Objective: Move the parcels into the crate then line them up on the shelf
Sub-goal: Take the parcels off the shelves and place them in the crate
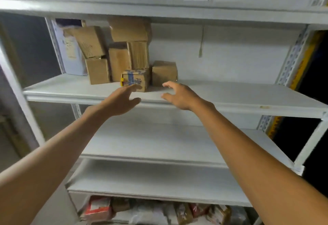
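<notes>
- Reaching up to a white metal shelf [230,98], a person stretches both bare arms toward a cluster of cardboard parcels near its left end.
- The left hand [122,100] is loose, fingers extended and gripping nothing. Its fingertips lie at the lower front edge of the taped parcel [136,80]; the blur hides whether they touch it.
- The right hand [179,95] is likewise released, fingers and thumb spread in a wide curve, holding nothing. It hovers just in front of and below the brown parcel [164,73].
- The taped parcel, banded in blue with a yellow tag, stands nearest the shelf's front edge, close against the brown parcel on its right.
- Stacked parcels [115,54] rise behind the pair, some tilted, beside a white box [72,56] at the far left.
- Wrapped packages [159,212] lie on the lowest level in view.
</notes>
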A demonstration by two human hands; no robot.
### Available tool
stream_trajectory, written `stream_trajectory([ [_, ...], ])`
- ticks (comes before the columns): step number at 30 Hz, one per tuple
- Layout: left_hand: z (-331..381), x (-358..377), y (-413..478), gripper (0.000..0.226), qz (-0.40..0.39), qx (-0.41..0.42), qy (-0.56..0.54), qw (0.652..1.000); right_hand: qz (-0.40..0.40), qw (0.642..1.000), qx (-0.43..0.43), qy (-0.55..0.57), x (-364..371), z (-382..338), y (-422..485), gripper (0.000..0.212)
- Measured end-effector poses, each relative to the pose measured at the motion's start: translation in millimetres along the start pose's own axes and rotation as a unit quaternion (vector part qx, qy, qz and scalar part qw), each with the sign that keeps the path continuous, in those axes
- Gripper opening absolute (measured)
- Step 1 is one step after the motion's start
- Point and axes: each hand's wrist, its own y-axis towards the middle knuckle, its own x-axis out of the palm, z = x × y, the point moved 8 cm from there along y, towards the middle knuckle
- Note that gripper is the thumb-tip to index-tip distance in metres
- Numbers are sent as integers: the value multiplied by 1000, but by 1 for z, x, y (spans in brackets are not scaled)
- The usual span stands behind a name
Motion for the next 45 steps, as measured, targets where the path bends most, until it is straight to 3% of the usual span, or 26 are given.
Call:
stream_trajectory([
  [8, -63, -44, 3, 50, 21, -29, -2, 999, -1, 999, -17, 35, 42, -54, 62, 56],
  [14, -97, -51, 32, 51, 24, -37, -5, 999, 4, 998, -29, 47, 48, -55, 104, 55],
  [24, -74, -22, 138, 49, -5, 33, 16, 999, 36, 998, -11, 59, 16, 14, 174, 53],
  [30, -31, 14, 212, 53, -17, 119, 124, 985, 58, 997, 3, 53, -13, 75, 212, 54],
  [37, -33, 70, 277, 57, -30, 97, 188, 977, 48, 996, 31, 67, -17, 136, 245, 53],
  [45, -52, 123, 339, 59, -36, 92, 222, 970, 72, 979, 81, 175, 4, 185, 308, 52],
])
